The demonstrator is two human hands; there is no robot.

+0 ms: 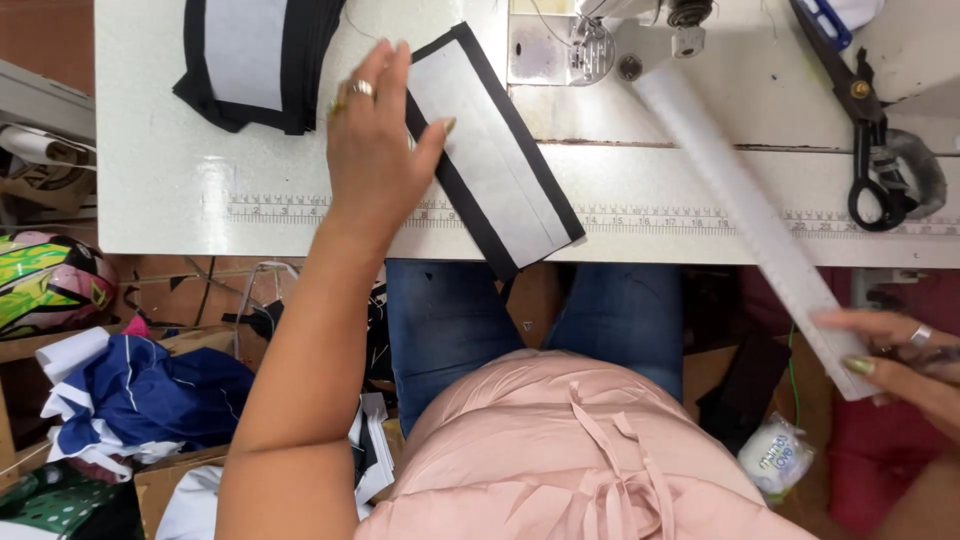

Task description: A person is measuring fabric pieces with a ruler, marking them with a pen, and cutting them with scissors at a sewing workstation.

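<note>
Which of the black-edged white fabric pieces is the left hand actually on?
The left hand presses the single long panel lying diagonally at the table's front edge, not the folded stack at the table's far left.

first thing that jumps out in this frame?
The left hand pressed flat on a white fabric panel with black edging at the middle of the white sewing table. Next, the long clear ruler held by the right hand, slanting off the table's right edge.

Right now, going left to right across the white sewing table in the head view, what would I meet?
Stack of black-edged fabric pieces → left hand on a black-bordered white panel → sewing machine → clear ruler → black scissors.
</note>
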